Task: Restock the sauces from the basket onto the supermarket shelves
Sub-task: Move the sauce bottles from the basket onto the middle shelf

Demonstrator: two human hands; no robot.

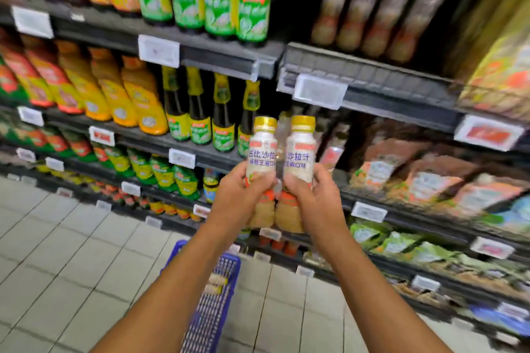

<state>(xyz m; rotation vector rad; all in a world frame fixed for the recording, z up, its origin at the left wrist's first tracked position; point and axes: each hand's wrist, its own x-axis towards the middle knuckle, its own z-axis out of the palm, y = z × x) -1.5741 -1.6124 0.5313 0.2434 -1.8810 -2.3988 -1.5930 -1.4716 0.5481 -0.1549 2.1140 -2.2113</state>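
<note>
Head view. Both forearms reach forward over the blue basket (pixel 210 315), which stands on the tiled floor (pixel 86 252) low in the frame, between the arms.

The left hand (pixel 239 198) grips the left bottle (pixel 261 152) and the right hand (pixel 314 199) grips the right bottle (pixel 300 149). Each hand has its fingers curled round the lower half of its own bottle. The hands are close together, and the bottles sit side by side, about touching low down. Both are upright with gold caps up and pale labels facing the camera.

The bottles are held well above the basket and beyond it, in front of the shelves (pixel 372 86), and neither is set down. A few pale-capped items show inside the basket near its far rim. They are too small to name with certainty.

Judged step: the carry from basket to shelf, with a pair in hand and the placing not yet done. More stock appears to remain in the basket.

Next move, as judged: find the matching facing. The bay above and beyond the basket, right behind the bottles, holds blurred pale bottles, and it cannot be told whether they are the same product. Above the basket to the left stand green-labelled dark bottles (pixel 200 126), plainly a different product.

Placing calls for drawing the hands apart and lifting each base over the shelf lip and its price tag (pixel 318 92). Each bottle then goes down flat with its label forward, without knocking its neighbours.
</note>
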